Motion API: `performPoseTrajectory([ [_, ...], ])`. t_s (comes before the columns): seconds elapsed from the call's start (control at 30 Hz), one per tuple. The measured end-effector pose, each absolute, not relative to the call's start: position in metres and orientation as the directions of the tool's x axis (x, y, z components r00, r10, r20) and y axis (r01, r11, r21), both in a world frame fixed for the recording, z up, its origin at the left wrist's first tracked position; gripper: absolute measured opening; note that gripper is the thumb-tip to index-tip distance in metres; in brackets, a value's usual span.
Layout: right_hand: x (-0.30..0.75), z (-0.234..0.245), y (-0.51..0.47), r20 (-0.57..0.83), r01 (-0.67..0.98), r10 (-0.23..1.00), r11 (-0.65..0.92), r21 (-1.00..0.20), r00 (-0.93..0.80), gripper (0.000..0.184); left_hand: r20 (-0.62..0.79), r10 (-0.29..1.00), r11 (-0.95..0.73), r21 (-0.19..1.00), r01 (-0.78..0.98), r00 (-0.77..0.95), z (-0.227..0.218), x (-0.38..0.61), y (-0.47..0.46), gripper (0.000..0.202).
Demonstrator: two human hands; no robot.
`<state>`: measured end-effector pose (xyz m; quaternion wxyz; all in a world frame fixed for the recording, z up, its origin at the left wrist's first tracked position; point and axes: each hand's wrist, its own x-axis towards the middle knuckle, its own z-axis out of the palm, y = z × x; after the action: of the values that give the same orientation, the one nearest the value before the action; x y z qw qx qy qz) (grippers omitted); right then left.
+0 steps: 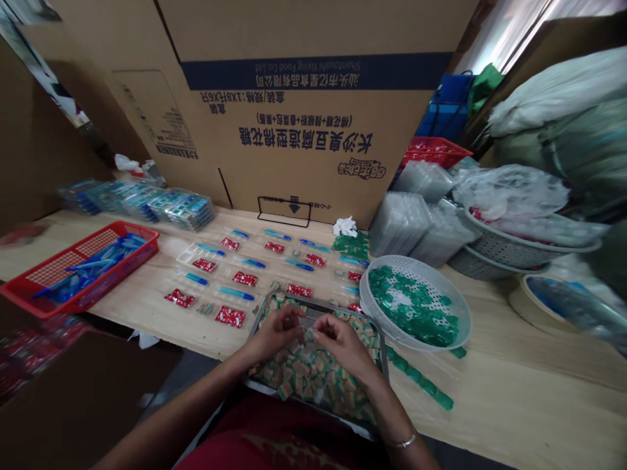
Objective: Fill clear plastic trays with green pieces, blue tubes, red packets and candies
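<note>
Head view: left hand (277, 333) and right hand (343, 344) both curled, fingertips meeting over the metal tray (313, 302) of striped packets (313, 377) at the table (514, 369) edge; can't tell if anything's pinched. White basket (434, 271) of green packets (416, 314) just right of tray

Cardboard box (313, 130), upside-down print "Shantoushi Yixing Food Co.,Ltd" on blue band (220, 75), "1X8" below, large Chinese characters, arrow sign (294, 207)
</note>
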<state>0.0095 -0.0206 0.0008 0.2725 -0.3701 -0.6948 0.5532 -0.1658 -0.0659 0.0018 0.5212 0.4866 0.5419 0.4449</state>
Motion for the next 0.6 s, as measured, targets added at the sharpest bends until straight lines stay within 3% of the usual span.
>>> performPoseTrajectory([
  [0.2,0.011,-0.001,-0.027,-0.076,0.145,0.792,0.016,-0.989,-0.606,0.014,-0.14,0.988,0.146,0.985,-0.087,0.07,-0.003,-0.157,-0.062,0.035],
  [0.3,0.014,-0.003,-0.029,-0.067,0.146,0.803,0.025,-0.989,-0.592,0.015,-0.215,0.97,0.235,0.952,-0.199,0.118,0.004,-0.158,-0.066,0.037],
  [0.43,0.014,0.003,-0.03,-0.023,0.186,0.823,0.1,-0.977,-0.568,0.013,-0.31,0.94,0.339,0.897,-0.284,0.143,0.01,-0.159,-0.07,0.036],
  [0.6,0.007,0.009,-0.035,0.101,0.227,0.838,0.258,-0.939,-0.536,0.012,-0.358,0.934,0.342,0.87,-0.355,0.022,0.007,-0.155,-0.07,0.037],
])
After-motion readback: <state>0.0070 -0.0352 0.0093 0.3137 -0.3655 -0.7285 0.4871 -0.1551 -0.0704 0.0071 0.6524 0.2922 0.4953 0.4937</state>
